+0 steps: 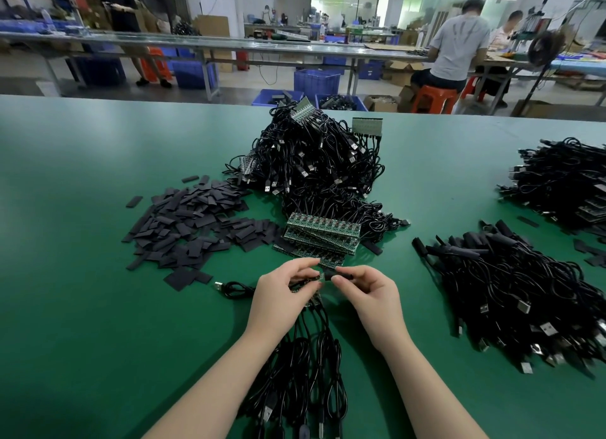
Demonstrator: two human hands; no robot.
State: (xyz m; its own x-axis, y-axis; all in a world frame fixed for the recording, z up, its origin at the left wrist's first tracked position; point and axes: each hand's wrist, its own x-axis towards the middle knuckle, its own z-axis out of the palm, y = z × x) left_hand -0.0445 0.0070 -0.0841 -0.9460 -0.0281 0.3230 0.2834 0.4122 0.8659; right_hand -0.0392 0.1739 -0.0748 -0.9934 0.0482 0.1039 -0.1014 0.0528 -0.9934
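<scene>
Head view. Progress: a heap of sleeved cables (511,294) lies at right, judged done. A big tangle of USB cables (321,166), board panels (323,232) and loose heat-shrink pieces (193,222) lie ahead, so much is left.

Piece in hand: left hand (282,294) pinches a small circuit board (319,276), wrist low over the green table (82,307). Right hand (370,294) pinches a black sleeve (341,276) between thumb and forefinger at the board's end. The sleeve looks not yet slid on.
</scene>
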